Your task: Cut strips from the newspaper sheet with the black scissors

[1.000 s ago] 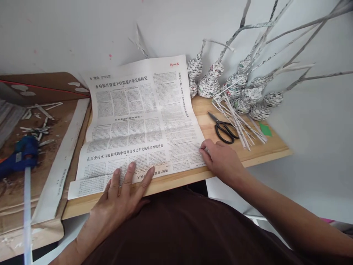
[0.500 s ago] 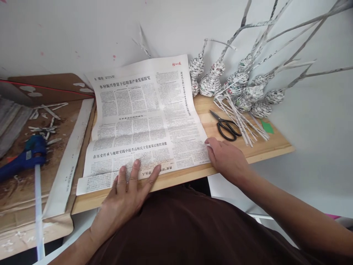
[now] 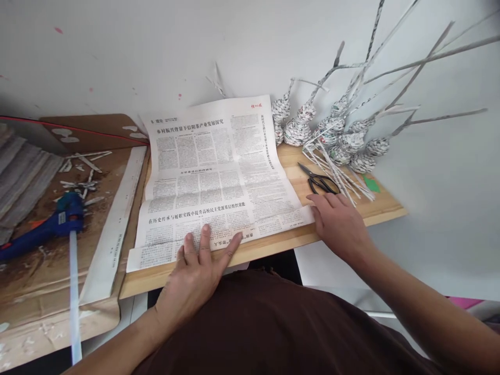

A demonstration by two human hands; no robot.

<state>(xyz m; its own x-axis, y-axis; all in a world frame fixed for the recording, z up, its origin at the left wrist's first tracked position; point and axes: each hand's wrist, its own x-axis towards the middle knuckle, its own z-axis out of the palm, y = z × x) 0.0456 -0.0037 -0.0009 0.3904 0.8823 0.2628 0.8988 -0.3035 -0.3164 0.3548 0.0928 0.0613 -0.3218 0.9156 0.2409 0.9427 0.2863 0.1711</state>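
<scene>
The newspaper (image 3: pixel 203 179) lies spread on the bench (image 3: pixel 250 251), creased but neither cut nor rolled — work on it looks barely begun. The left hand (image 3: pixel 195 276) rests on its near edge, grip released and fingers apart; the right hand (image 3: pixel 339 225) pinches its near right corner. Behind stand several woven pieces (image 3: pixel 297 132), seemingly well advanced (their long ends untrimmed) — paper sticks (image 3: pixel 337 174) and scissors (image 3: pixel 311 174) lie nearer.

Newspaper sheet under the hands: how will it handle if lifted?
Probably floppy: the newspaper already bends at its creases. Likely light, being thin paper. It might tear if tugged, with the left hand flat on it and the right hand at its corner.
</scene>
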